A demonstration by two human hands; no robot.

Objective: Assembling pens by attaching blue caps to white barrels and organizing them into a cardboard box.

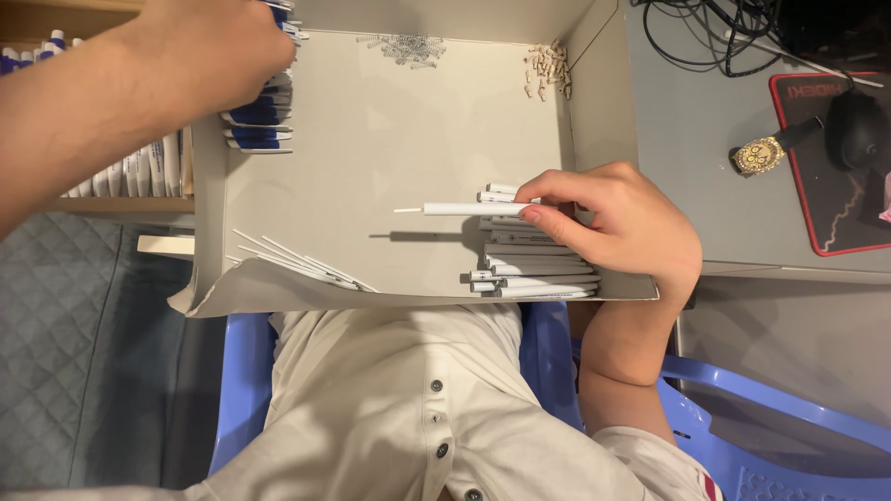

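Two hands were at work over the shallow cardboard tray (390, 121) on your lap. Your right hand (617, 227) sat at the tray's right edge, thumb and forefinger pinched narrowly on one white pen barrel (464, 209), held level above the tray floor with its thin tip pointing toward the left edge; its shadow lay on the cardboard just below. Under and beside that hand lay a stack of white barrels (534, 269), running from mid-right edge down to the near right corner. Your left hand (218, 46) reached to the far left corner, fingers curled down onto the blue-and-white pen parts (260, 116) piled along the left edge; you could not tell from this view how tightly it gripped, since the back of the hand hid the fingertips. Several thin white refills (297, 263) lay fanned near the near left corner. A cluster of small springs (406, 48) sat at the far edge, and small beige tips (548, 70) at the far right corner. Off the tray, to the right, a gold wristwatch (761, 154) and a black mouse (854, 125) rested on the desk.
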